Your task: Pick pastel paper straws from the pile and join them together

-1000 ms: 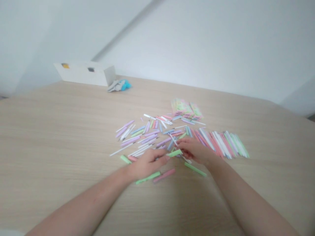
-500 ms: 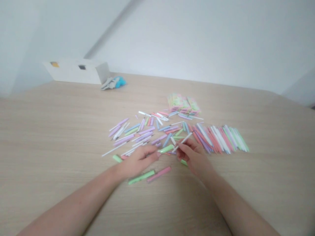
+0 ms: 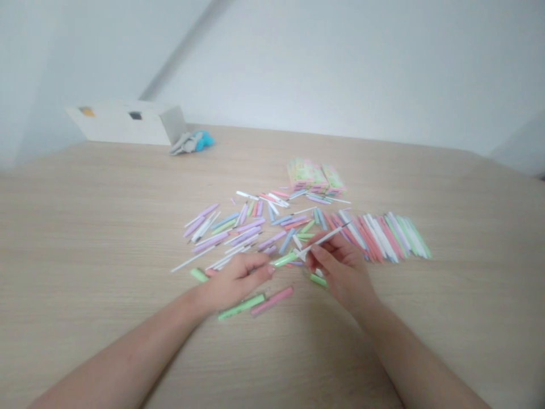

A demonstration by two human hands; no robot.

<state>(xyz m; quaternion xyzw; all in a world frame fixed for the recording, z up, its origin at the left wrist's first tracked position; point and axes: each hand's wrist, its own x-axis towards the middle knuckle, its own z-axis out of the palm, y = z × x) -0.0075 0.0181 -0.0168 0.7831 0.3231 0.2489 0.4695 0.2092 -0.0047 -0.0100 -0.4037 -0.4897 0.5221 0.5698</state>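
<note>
My left hand (image 3: 238, 279) pinches a green pen barrel (image 3: 284, 259) by its near end, just above the wooden table (image 3: 85, 227). My right hand (image 3: 340, 267) pinches a thin white refill (image 3: 326, 237) that slants up to the right, its lower end close to the green barrel's tip. A scatter of loose pastel pen parts (image 3: 238, 230) lies beyond my left hand. A neat row of assembled pens (image 3: 378, 236) lies to the right of my right hand. A green pen (image 3: 240, 307) and a pink pen (image 3: 272, 301) lie beside my left wrist.
A stack of green and pink packets (image 3: 315, 176) sits behind the pen parts. A white box (image 3: 128, 122) stands at the far left, with a grey and blue cloth (image 3: 191, 142) beside it. A white wall rises behind the table.
My right hand has picked up a white refill and raised it towards the green barrel in my left hand. The view has shifted a little.
</note>
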